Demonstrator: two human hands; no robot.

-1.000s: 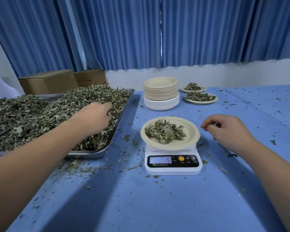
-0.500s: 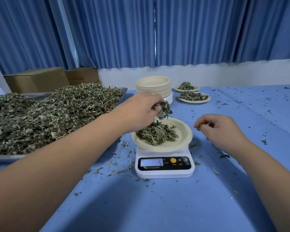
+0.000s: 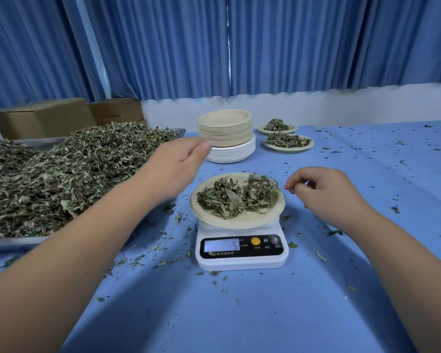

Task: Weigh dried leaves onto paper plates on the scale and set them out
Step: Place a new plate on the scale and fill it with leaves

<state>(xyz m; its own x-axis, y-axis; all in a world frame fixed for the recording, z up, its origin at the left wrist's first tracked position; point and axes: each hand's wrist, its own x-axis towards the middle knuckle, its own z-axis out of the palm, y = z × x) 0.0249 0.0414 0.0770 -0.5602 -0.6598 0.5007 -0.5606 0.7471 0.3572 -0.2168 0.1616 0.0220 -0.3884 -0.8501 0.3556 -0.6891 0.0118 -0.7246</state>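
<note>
While your left hand (image 3: 175, 171) hung above the gap between tray and scale, its fingers were stretched out loose toward the plate stack and it had hold of nothing. Your right hand (image 3: 326, 192) sat low just to the right of the scale, fingers loosely curled with thumb and forefinger tips close together; nothing could be seen in its grasp.

Between the two hands, a paper plate (image 3: 237, 221) stood on the white scale (image 3: 242, 261), overhanging its platform on both sides. A mound of dried leaves (image 3: 229, 197) covered most of the plate, and the scale's lit display showed a 5.

At your left, a metal tray (image 3: 10, 244) carried a deep heap of loose leaves (image 3: 61, 174) that rose above its rim. Beyond the scale stood a tall stack of empty plates (image 3: 225, 128), tan ones on top of white ones. Just to the right of that stack, two filled plates were set out one behind the other, the nearer plate (image 3: 289, 149) and the farther plate (image 3: 262, 129), each with its own leaf pile.

Leaf crumbs (image 3: 163, 261) were scattered across the blue-covered counter (image 3: 239, 314), thickest around the scale and the tray. Cardboard boxes (image 3: 41, 118) stood behind the tray, and blue curtains (image 3: 290, 42) hung across the back.
</note>
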